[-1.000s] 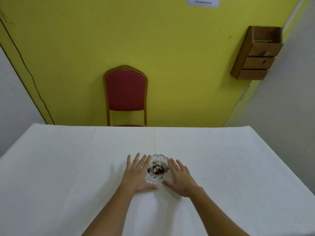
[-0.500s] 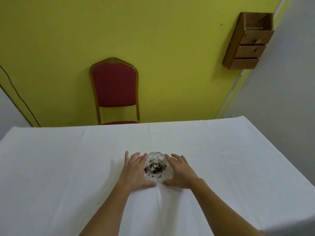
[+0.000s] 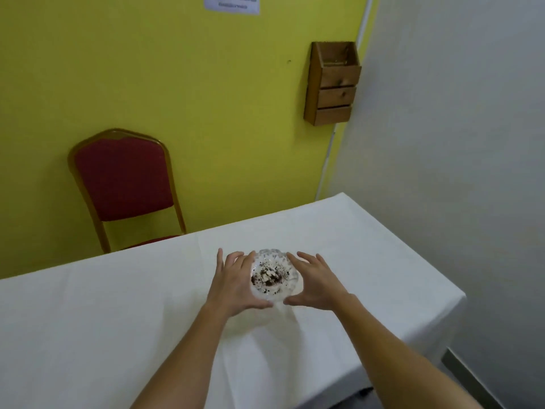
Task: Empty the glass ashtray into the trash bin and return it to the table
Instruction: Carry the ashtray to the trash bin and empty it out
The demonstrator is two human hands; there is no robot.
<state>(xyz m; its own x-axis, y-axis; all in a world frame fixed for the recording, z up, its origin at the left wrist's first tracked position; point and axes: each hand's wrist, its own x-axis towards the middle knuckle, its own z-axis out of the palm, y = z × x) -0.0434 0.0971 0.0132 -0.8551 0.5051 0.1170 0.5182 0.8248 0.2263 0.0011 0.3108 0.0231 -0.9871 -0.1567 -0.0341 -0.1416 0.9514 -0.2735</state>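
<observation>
white-clothed table (image 3: pixel 118 320), yellow wall (image 3: pixel 177 84), red chair (image 3: pixel 124 178)

Clear cut-glass ashtray (image 3: pixel 275 277); matt white tablecloth (image 3: pixel 118 320)

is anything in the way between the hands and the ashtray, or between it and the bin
Nothing visible stands between them: the left hand and right hand flank the glass ashtray, which still holds ash, with fingers at its sides. The white tablecloth around it is bare. The trash bin is out of view, so that path cannot be judged.
</observation>
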